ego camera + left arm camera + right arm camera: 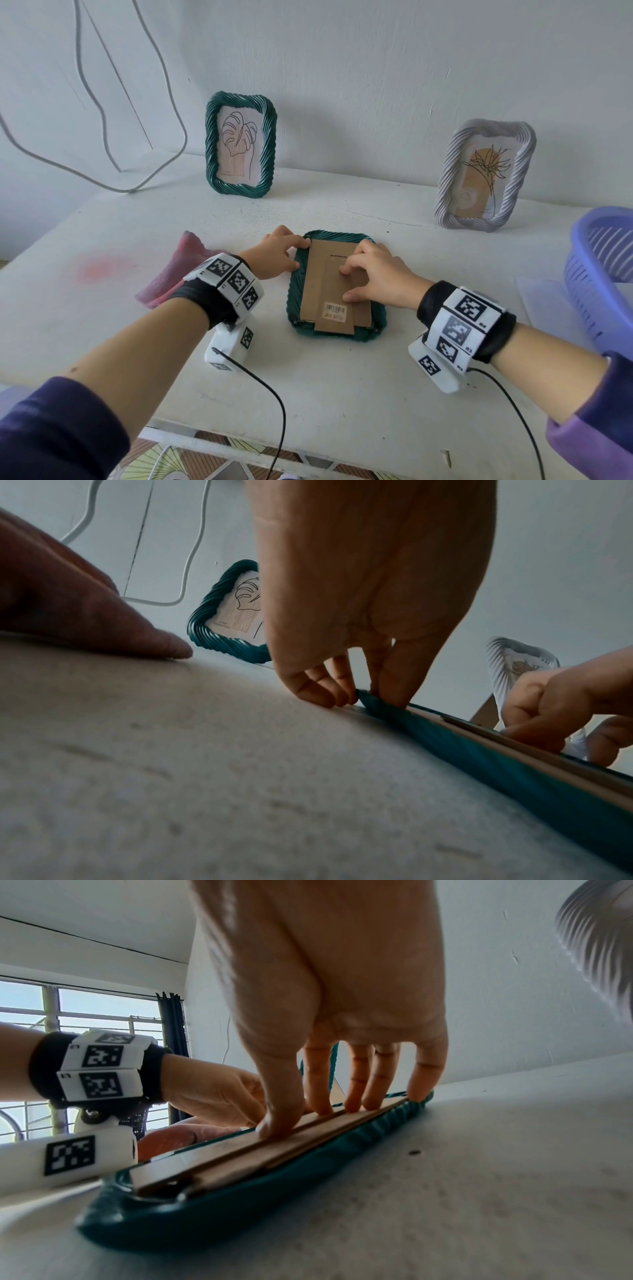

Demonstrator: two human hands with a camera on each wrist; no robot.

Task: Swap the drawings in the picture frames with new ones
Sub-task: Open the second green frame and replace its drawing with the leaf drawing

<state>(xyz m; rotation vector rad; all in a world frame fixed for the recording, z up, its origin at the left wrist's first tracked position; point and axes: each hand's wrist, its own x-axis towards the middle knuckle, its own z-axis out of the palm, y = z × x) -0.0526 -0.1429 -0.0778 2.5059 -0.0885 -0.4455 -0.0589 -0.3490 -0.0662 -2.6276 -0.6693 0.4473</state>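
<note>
A dark green picture frame (376, 325) lies face down in the middle of the white table (342, 394), its brown cardboard back (318, 298) facing up. My left hand (298, 253) grips the frame's far-left corner; in the left wrist view its bent fingertips (318, 696) sit at the rim (479, 772). My right hand (352, 281) presses the folded cardboard stand flat, and in the right wrist view its thumb and fingers (352, 1096) rest on the board (222, 1158). The drawing inside is hidden.
A second green frame (239, 144) with a leaf drawing and a pale ribbed frame (486, 174) with a plant drawing stand by the wall. A purple basket (603, 274) sits on a paper sheet (537, 301) at right. A pink cloth (178, 270) lies at left.
</note>
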